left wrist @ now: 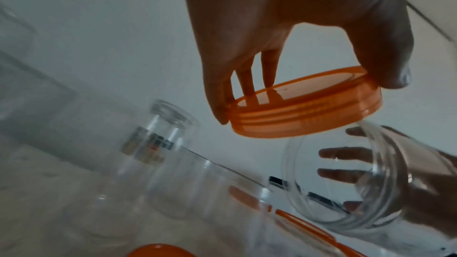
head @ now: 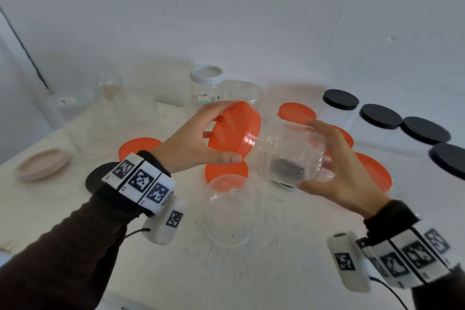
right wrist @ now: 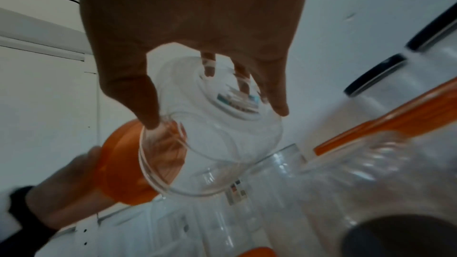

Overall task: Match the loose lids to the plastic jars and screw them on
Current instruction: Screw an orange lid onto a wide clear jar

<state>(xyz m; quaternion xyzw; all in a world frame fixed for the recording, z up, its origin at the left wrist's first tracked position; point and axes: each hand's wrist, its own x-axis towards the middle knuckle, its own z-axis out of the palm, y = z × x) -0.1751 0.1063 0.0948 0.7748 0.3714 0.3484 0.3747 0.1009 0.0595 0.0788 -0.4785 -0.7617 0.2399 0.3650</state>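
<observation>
My left hand [head: 201, 141] grips an orange screw lid [head: 235, 131] by its rim, held on edge above the table. The left wrist view shows the thumb and fingers round the orange lid [left wrist: 304, 108]. My right hand [head: 334, 163] holds a clear plastic jar [head: 289, 151] tilted on its side, mouth toward the lid. The lid sits just at the jar's mouth [right wrist: 158, 155]; I cannot tell whether they touch. The right wrist view has my thumb and fingers spread round the jar's base [right wrist: 222, 105].
An open clear jar [head: 230, 211] stands on the table just below my hands. Loose orange lids [head: 297, 112] and orange-lidded jars lie around. Black-lidded jars [head: 380, 116] line the right side. A white-lidded jar [head: 206, 78] stands at the back, a beige dish [head: 41, 163] at the left.
</observation>
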